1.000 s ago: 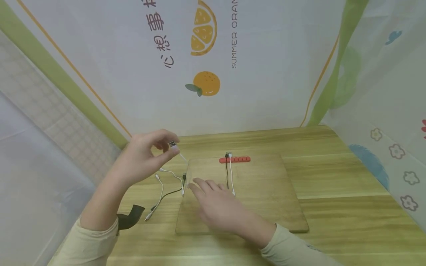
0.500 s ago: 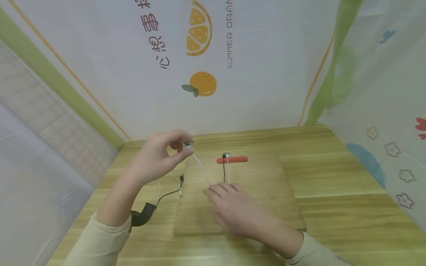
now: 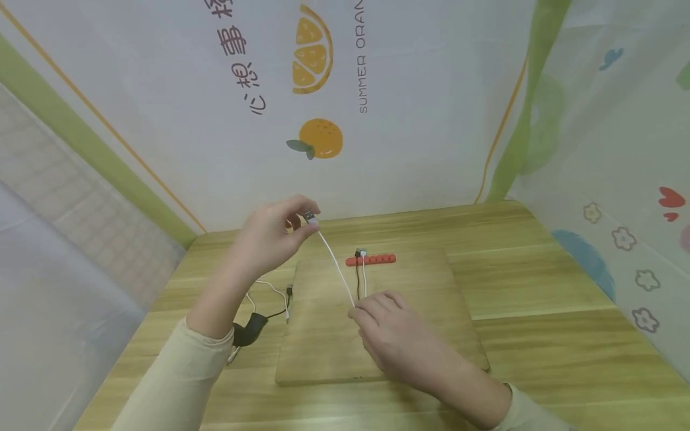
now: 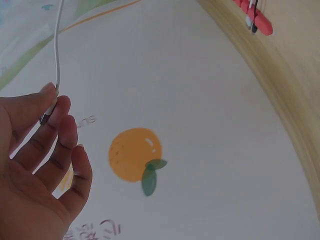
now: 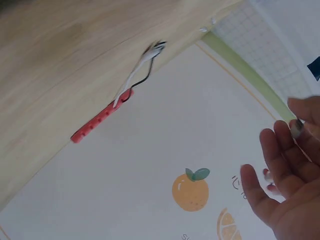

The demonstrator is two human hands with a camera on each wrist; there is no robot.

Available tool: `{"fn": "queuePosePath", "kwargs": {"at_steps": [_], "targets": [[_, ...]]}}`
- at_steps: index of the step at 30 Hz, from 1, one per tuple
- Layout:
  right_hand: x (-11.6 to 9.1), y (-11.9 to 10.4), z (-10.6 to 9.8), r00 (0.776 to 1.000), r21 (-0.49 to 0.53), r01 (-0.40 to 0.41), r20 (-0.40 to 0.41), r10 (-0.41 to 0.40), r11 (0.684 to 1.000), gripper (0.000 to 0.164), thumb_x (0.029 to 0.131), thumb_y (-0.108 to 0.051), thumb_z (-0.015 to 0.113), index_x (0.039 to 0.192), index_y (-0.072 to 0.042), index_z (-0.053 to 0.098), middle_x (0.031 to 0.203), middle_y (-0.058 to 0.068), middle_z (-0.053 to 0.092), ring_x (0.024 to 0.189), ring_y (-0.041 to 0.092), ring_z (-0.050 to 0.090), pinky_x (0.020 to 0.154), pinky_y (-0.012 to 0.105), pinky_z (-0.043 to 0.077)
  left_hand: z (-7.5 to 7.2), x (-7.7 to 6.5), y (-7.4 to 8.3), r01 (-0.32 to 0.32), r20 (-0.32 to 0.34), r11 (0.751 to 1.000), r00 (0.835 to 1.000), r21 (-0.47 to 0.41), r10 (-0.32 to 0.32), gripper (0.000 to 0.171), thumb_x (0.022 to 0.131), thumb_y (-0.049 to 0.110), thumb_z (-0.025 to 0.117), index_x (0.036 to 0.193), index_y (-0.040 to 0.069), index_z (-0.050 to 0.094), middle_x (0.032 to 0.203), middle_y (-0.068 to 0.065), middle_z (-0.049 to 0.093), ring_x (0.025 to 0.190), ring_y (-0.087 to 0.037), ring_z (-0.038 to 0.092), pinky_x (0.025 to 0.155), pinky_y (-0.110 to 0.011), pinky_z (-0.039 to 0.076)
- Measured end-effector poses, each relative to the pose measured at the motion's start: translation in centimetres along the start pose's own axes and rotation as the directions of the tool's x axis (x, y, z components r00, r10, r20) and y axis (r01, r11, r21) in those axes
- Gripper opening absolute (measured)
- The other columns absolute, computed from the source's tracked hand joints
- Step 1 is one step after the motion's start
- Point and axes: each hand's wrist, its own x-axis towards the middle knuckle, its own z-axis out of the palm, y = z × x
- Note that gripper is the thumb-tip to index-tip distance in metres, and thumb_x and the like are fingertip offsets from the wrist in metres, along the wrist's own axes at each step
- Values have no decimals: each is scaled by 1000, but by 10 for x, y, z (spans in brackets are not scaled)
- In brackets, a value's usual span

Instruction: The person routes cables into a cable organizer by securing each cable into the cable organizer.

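Note:
My left hand (image 3: pixel 275 239) pinches the USB plug (image 3: pixel 309 217) of a white cable (image 3: pixel 338 269) between thumb and fingertips, raised above the far left of the wooden board. The metal end sticks out in the left wrist view, where the cable (image 4: pixel 57 50) runs upward. Low over the board, my right hand (image 3: pixel 399 341) pinches the cable's other end; in the right wrist view a small light end piece (image 5: pixel 296 129) shows at thumb and finger. Between the hands the cable is nearly straight. Beyond them a red cable holder (image 3: pixel 380 258) carries a black and a white cable at its left end.
The wooden board (image 3: pixel 318 359) lies on the wood-grain table (image 3: pixel 539 371). Left of it lie loose white cables (image 3: pixel 275 287) and a black cable (image 3: pixel 277 313), partly behind my left arm. A dark curved piece (image 3: pixel 253 330) juts from my left wrist. Printed cloth (image 3: pixel 420 149) hangs behind.
Both hands have moved right with the white cable, the right hand from the board's left edge toward its middle. The cable has drawn out between them into full view.

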Motion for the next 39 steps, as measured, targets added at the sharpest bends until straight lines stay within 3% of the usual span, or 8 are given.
{"fn": "queuePosePath", "kwargs": {"at_steps": [4, 10, 15, 17, 22, 26, 35, 39], "targets": [[1, 5, 2, 999, -71, 32, -36, -34, 997, 19, 95, -1, 56, 106, -6, 70, 100, 3, 70, 97, 18, 69, 93, 37, 60, 20, 19, -5, 59, 42, 996, 997, 69, -62, 25, 100, 21, 76, 124, 16, 72, 108, -1, 80, 83, -19, 69, 69, -33, 51], [0, 11, 2, 999, -128, 41, 9, -40, 991, 35, 102, -3, 33, 104, -8, 68, 96, 2, 69, 95, 21, 67, 93, 37, 59, 53, 44, -4, 49, 122, 981, 990, 188, -73, 25, 101, 28, 75, 124, 19, 74, 107, 5, 80, 83, -18, 70, 72, -35, 55], [-4, 16, 1, 997, -114, -4, 74, 12, 993, 25, 97, -3, 56, 120, -4, 68, 103, 3, 74, 99, 22, 70, 100, 39, 59, 80, 57, -6, 17, 173, 972, 983, 233, -59, 20, 101, 26, 75, 118, 16, 75, 103, 5, 78, 95, -18, 73, 82, -37, 60], [-5, 16, 1, 992, -117, -31, 120, 46, 993, 39, 88, -2, 70, 126, -2, 67, 106, 4, 76, 101, 22, 71, 102, 39, 58, 90, 59, -8, 7, 194, 971, 980, 238, -54, 19, 100, 24, 75, 117, 14, 75, 102, 2, 77, 96, -18, 73, 84, -38, 61], [-8, 16, 1, 927, -64, -207, 306, 217, 976, 46, 83, 2, 71, 129, 5, 66, 113, 13, 77, 108, 26, 72, 105, 43, 57, 110, 61, -15, 12, 237, 970, 969, 242, -71, 16, 99, 20, 76, 114, 12, 75, 99, 0, 74, 92, -18, 70, 80, -37, 60], [-8, 18, 4, 874, -27, -330, 370, 316, 944, 41, 83, 6, 70, 123, 9, 67, 109, 18, 76, 103, 30, 73, 101, 45, 58, 121, 63, -18, 47, 249, 968, 962, 245, -110, 20, 100, 21, 76, 118, 13, 75, 101, 0, 75, 93, -17, 70, 79, -37, 60], [-5, 18, 16, 796, -80, -383, 477, 373, 920, 35, 90, -2, 70, 123, 9, 67, 106, 18, 76, 98, 32, 73, 91, 46, 61, 145, 70, -28, 53, 287, 966, 949, 254, -128, 17, 101, 20, 74, 115, 12, 76, 102, -1, 77, 90, -17, 71, 77, -36, 60], [-4, 17, 26, 786, -92, -362, 505, 356, 928, 20, 90, -6, 71, 107, 5, 70, 88, 10, 72, 80, 24, 69, 76, 40, 60, 159, 71, -35, 68, 308, 954, 938, 291, -161, 9, 100, 19, 72, 107, 14, 75, 96, 1, 75, 85, -16, 67, 74, -36, 58]]}}
